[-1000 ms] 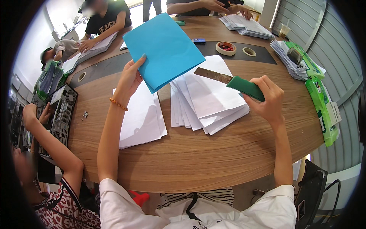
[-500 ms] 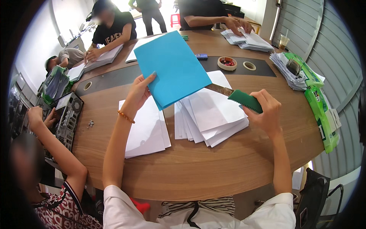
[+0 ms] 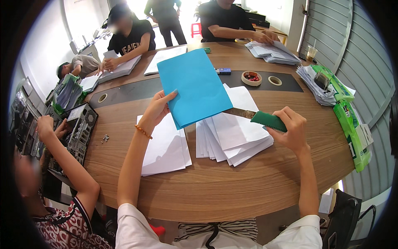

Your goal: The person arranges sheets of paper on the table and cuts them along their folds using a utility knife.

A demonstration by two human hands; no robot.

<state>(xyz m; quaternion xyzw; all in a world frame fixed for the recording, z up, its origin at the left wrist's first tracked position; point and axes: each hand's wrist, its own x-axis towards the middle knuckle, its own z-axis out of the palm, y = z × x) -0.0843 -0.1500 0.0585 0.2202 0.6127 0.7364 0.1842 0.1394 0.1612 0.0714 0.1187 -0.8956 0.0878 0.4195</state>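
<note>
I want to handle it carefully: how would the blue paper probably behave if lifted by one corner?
The blue paper is probably fairly stiff: it looks flat, held by the left hand at one side. Its layers may spread, because a second edge shows at lower left.

Can make out pale capitals point(image 3: 131, 48) across a black T-shirt point(image 3: 143, 32). Can also pick out letter shapes point(image 3: 56, 233) on a red-patterned shirt point(image 3: 78, 218) and print point(image 3: 352, 149) on a green package point(image 3: 347, 120).
</note>
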